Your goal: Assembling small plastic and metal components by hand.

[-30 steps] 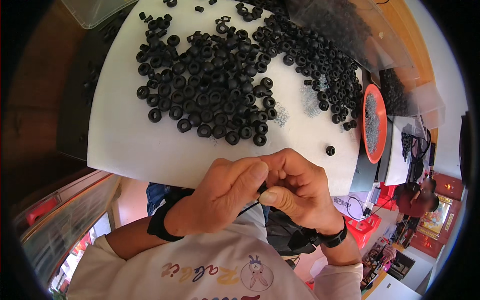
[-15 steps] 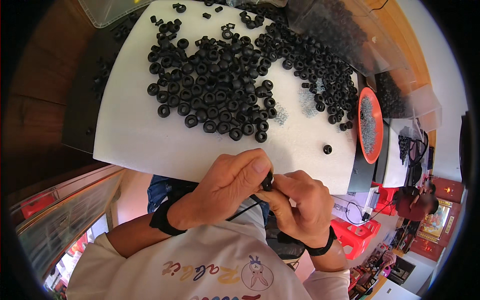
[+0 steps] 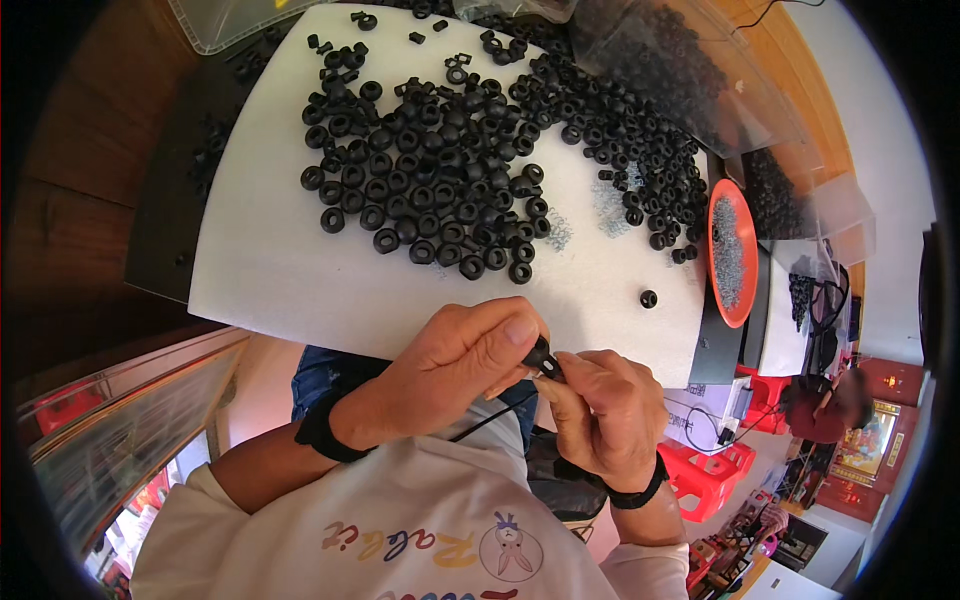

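Close to my body, just off the near edge of the white mat (image 3: 290, 290), I hold a small black plastic cord lock (image 3: 543, 359) between both hands. My left hand (image 3: 462, 350) is closed, its thumb and fingers pinching the rounded end. From the other side, my right hand (image 3: 612, 408) pinches the narrower end, where a slot shows. My fingers cover much of the piece. Beyond my hands lies a broad heap of round black cord lock shells (image 3: 430, 170) with holes in them. One lone black shell (image 3: 649, 299) sits apart at the mat's right.
Tiny metal springs (image 3: 612, 208) lie in patches on the mat beside a second heap of smaller black parts (image 3: 650, 150). An orange dish (image 3: 714, 262) of springs stands at the right edge. Clear plastic bins (image 3: 745, 110) line the back right. Red stools (image 3: 712, 475) stand below.
My hands have drawn slightly apart, and more of the black cord lock shows between them. The view has shifted a little; the heaps lie as before.
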Available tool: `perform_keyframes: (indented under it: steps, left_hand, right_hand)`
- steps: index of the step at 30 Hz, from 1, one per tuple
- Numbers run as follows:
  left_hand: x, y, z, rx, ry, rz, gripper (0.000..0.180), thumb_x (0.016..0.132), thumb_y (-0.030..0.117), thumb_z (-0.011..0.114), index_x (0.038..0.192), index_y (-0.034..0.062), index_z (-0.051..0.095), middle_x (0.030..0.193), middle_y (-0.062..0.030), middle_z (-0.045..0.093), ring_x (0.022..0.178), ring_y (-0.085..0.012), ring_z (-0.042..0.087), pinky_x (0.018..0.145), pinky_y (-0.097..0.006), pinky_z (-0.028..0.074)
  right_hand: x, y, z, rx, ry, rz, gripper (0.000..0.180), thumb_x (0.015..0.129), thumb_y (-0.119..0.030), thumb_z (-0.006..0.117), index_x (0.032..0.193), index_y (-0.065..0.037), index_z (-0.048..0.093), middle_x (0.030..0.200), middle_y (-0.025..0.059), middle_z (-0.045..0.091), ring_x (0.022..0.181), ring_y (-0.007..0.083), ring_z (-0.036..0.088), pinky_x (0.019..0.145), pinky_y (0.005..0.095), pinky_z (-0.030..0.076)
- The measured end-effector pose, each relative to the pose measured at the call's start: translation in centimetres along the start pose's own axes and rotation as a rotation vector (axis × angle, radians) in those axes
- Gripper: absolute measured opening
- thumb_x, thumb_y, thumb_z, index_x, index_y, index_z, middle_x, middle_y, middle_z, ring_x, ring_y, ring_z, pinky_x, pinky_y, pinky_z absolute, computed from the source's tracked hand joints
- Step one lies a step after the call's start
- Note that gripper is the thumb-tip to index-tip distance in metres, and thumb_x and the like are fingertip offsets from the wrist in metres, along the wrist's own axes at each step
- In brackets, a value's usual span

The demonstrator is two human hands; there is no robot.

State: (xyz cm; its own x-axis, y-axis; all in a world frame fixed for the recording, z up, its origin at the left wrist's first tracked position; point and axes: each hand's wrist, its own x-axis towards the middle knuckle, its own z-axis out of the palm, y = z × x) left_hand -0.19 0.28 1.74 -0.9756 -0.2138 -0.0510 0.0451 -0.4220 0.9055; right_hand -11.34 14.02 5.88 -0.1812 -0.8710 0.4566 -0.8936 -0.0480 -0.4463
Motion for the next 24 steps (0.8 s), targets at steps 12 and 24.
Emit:
perform_keyframes:
  steps: [12, 24]
  left_hand:
    - [0.0, -0.8, -0.1, 0.012, -0.02, 0.076, 0.036, 0.101, 0.032, 0.037, 0.096, 0.0001, 0.053, 0.071, -0.0013, 0.049, 0.064, -0.0065, 0.043, 0.059, -0.021, 0.037]
    - [0.1, -0.7, 0.1, 0.142, -0.029, 0.192, 0.032, 0.101, 0.027, 0.039, 0.091, -0.0002, 0.054, 0.068, -0.0028, 0.047, 0.06, -0.0097, 0.041, 0.056, -0.025, 0.035]
  right_hand:
    - [-0.5, 0.1, -0.1, -0.062, -0.003, -0.025, 0.035, 0.073, -0.006, 0.076, 0.098, 0.002, 0.053, 0.081, 0.0088, 0.063, 0.052, 0.019, 0.057, 0.042, 0.028, 0.042]
    - [0.3, -0.5, -1.3, -0.147, -0.092, -0.046, 0.036, 0.072, -0.008, 0.077, 0.098, -0.005, 0.053, 0.064, 0.0069, 0.059, 0.049, 0.0196, 0.055, 0.043, 0.028, 0.037]
